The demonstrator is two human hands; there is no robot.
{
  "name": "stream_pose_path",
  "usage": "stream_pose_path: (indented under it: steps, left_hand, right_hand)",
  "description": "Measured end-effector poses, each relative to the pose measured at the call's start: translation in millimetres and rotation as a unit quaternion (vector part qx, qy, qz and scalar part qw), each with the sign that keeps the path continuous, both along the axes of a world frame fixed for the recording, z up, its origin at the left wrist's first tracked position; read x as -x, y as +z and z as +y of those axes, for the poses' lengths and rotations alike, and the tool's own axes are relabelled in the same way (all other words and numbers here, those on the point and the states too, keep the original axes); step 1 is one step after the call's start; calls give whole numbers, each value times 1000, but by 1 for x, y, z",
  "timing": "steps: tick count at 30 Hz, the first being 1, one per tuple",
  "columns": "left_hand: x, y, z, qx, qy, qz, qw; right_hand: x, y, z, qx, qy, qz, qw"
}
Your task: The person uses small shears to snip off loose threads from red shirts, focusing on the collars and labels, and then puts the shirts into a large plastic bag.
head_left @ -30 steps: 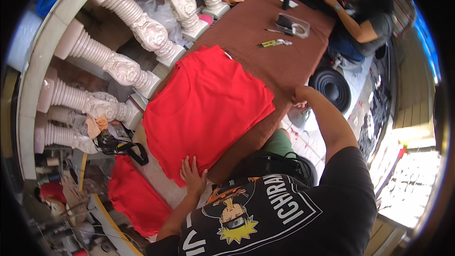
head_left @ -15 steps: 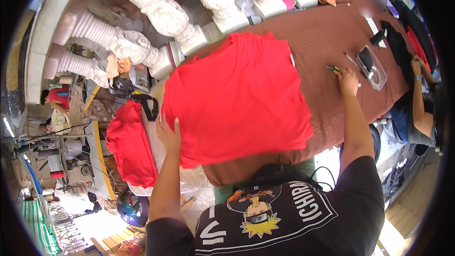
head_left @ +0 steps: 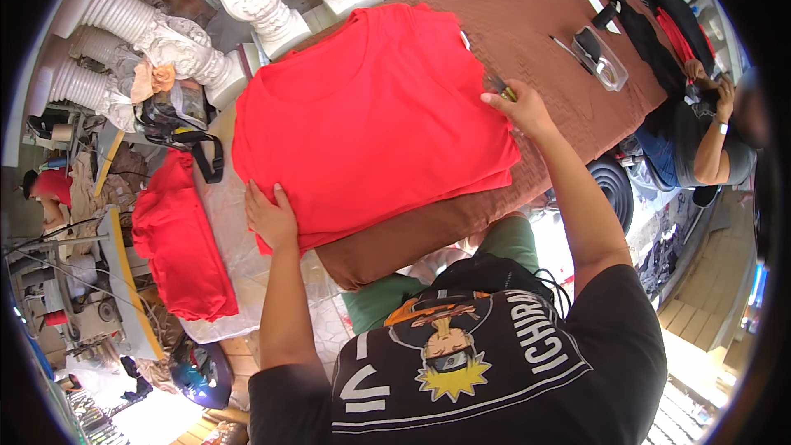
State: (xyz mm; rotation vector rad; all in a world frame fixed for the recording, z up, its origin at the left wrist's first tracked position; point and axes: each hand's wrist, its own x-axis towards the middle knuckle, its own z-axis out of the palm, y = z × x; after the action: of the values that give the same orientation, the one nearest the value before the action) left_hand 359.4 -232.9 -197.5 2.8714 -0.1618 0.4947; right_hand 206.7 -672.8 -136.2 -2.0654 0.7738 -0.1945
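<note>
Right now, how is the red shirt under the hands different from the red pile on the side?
The red shirt lies spread flat on the brown table cover; the red pile sits bunched on the pale surface to the left. The left hand and right hand touch the shirt's edges; no hand touches the pile. The shirt looks wider, the pile narrower. Both are the same bright red cloth.
</note>
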Motion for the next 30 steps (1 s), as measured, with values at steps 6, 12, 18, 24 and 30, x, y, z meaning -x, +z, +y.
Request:
stream_pose_path:
  steps: [6, 12, 18, 24, 30]
  left_hand:
    - [1, -35, 18, 27, -133, -70, 988]
    - [-4, -26, 63, 83, -132, -1, 988]
    - [-31, 50, 81, 205, -214, 126, 947]
    - [-8, 199, 86, 333, -175, -22, 926]
    - [-16, 280, 123, 235, -182, -47, 954]
  right_hand:
    - [35, -40, 17, 196, 105, -11, 975]
    - [36, -2, 39, 231, 75, 39, 969]
    - [36, 20, 39, 147, 15, -193, 970]
    - [68, 138, 39, 173, -1, -342, 924]
    - [89, 206, 23, 278, 26, -356, 892]
